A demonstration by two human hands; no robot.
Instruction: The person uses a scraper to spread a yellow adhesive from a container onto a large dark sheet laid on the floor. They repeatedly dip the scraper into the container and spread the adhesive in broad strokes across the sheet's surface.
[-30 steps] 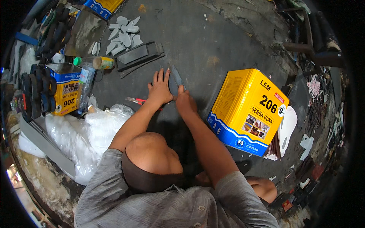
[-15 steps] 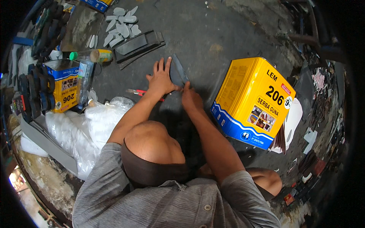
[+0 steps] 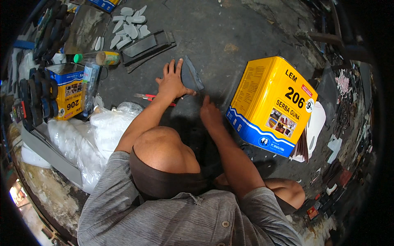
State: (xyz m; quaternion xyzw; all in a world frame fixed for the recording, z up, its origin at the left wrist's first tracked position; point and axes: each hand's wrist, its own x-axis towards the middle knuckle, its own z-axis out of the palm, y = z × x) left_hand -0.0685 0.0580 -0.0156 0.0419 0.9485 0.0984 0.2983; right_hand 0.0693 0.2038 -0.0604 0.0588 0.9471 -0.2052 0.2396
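My left hand [image 3: 172, 82] lies with fingers spread, pressing down the near left side of a dark grey flat piece [image 3: 189, 71] of sheet material. A narrow strip along that piece's right side looks lighter and bluish. Just beyond the piece's near right corner, my right hand [image 3: 211, 111] is curled with its index finger pointing forward. A thin dark shape shows near that fingertip, too unclear to name. Beneath my left forearm lies a tool with red handles [image 3: 148, 97], partly covered.
Stacked dark strips [image 3: 147, 49] and a pile of light grey oval pieces [image 3: 131, 28] lie ahead. A large yellow-and-blue can [image 3: 266, 102] stands right. On the left are another can [image 3: 70, 92], bottles [image 3: 108, 58] and white stuff in clear plastic [image 3: 111, 127].
My right hand has drawn back a little toward me and to the right, off the sheet piece's edge. My left hand still holds the piece down.
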